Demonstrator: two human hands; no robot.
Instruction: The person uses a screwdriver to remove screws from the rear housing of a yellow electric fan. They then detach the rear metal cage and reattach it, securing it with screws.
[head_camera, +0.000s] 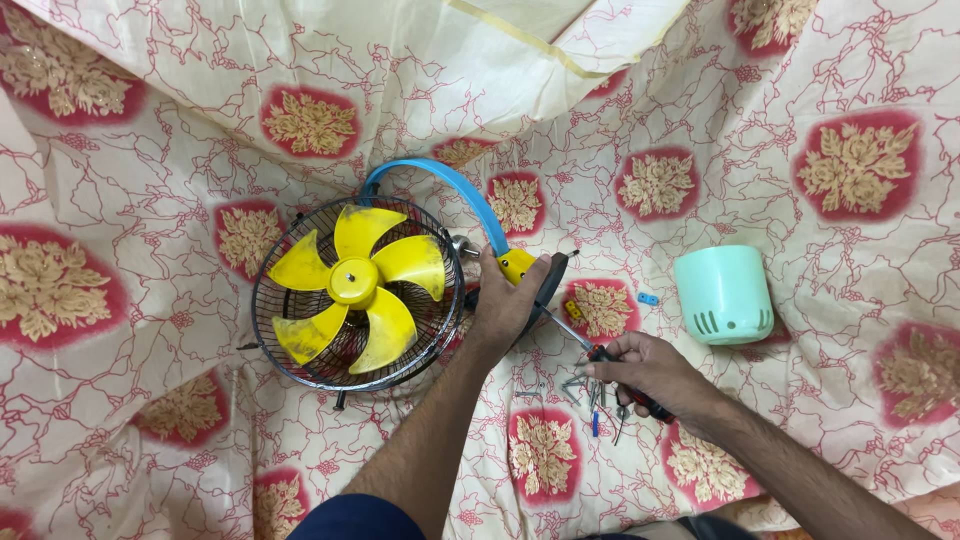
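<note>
A small fan lies on a patterned cloth, its yellow blades (355, 290) inside a black wire guard (275, 345). A blue curved band (455, 190) arcs over it to a yellow joint (516, 264). My left hand (503, 305) grips the fan's black base next to that joint. My right hand (645, 370) holds a screwdriver (570, 330) with a red-and-black handle, its shaft pointing up-left toward the base. Several small screws (590, 390) lie just below my right hand's fingers.
A mint-green plastic motor cover (722, 293) lies on its side to the right. A tiny blue piece (648, 298) and a small yellow piece (573, 309) rest on the red-and-cream floral cloth (800, 150). A folded cream sheet (420, 60) lies at the top.
</note>
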